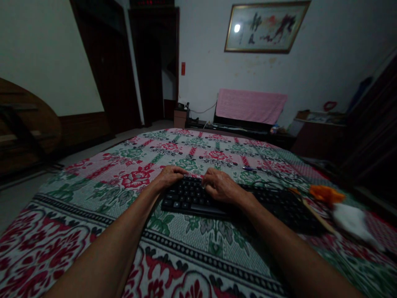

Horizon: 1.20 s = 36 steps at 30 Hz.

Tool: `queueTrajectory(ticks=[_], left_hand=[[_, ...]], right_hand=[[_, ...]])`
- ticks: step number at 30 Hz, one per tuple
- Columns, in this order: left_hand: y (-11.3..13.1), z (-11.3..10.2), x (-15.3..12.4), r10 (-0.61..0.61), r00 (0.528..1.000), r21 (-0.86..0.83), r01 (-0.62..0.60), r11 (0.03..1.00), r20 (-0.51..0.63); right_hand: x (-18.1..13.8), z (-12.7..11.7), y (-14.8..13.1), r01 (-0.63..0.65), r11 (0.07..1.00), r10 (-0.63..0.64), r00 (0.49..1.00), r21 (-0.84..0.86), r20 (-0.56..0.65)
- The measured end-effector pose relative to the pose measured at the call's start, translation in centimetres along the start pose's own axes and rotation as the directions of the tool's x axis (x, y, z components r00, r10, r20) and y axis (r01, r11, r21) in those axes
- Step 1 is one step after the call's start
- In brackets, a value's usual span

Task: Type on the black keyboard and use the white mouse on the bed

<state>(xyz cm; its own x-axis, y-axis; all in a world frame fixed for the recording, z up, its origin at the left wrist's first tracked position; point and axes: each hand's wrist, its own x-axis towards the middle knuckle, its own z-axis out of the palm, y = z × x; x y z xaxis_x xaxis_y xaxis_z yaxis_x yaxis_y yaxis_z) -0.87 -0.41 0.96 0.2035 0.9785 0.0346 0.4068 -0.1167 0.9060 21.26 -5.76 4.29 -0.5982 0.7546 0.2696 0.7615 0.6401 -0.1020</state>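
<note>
A black keyboard (192, 198) lies on a bed covered with a floral red, green and white spread (93, 215). My left hand (169, 177) rests on the keyboard's far left corner, fingers curved down onto the keys. My right hand (221, 186) lies over the middle keys, fingers bent and touching them. Neither hand holds anything. The keyboard's right part runs under my right forearm into shadow.
To the right lie an orange object (325, 193), a white cloth-like lump (352, 221), a thin stick (316, 215) and a black cable (266, 184). A blue pen (249, 169) lies beyond the keyboard. A pink-covered unit (250, 106) and a framed picture (266, 27) are at the far wall.
</note>
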Motion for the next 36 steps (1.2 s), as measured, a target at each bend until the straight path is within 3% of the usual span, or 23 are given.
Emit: queueTrajectory(ticks=[4,11,18,25,31,36], left_hand=[[-0.3,0.0,0.3,0.007,1.0,-0.014,-0.007,1.0,0.019],[-0.4,0.0,0.2,0.014,1.0,-0.03,-0.014,0.999,0.024],[-0.4,0.1,0.0,0.008,1.0,-0.085,-0.006,0.996,0.028],[0.0,0.1,0.0,-0.01,1.0,-0.048,0.01,0.999,0.011],[-0.2,0.0,0.3,0.035,0.999,0.004,-0.035,0.999,0.005],[-0.2,0.0,0.3,0.024,1.0,0.002,-0.024,1.0,0.001]], right_hand=[[0.3,0.9,0.2,0.03,0.999,-0.026,0.995,0.035,-0.097],[0.1,0.7,-0.8,0.032,0.999,-0.032,0.999,-0.037,0.019],[0.3,1.0,-1.1,0.03,0.999,-0.032,0.998,-0.025,-0.049],[0.2,0.4,-1.3,0.016,1.0,-0.014,0.999,-0.025,0.045],[0.9,1.4,-1.6,-0.002,1.0,0.002,0.998,0.003,-0.068],[1.4,1.7,-2.4,-0.043,0.995,0.044,0.999,-0.085,0.005]])
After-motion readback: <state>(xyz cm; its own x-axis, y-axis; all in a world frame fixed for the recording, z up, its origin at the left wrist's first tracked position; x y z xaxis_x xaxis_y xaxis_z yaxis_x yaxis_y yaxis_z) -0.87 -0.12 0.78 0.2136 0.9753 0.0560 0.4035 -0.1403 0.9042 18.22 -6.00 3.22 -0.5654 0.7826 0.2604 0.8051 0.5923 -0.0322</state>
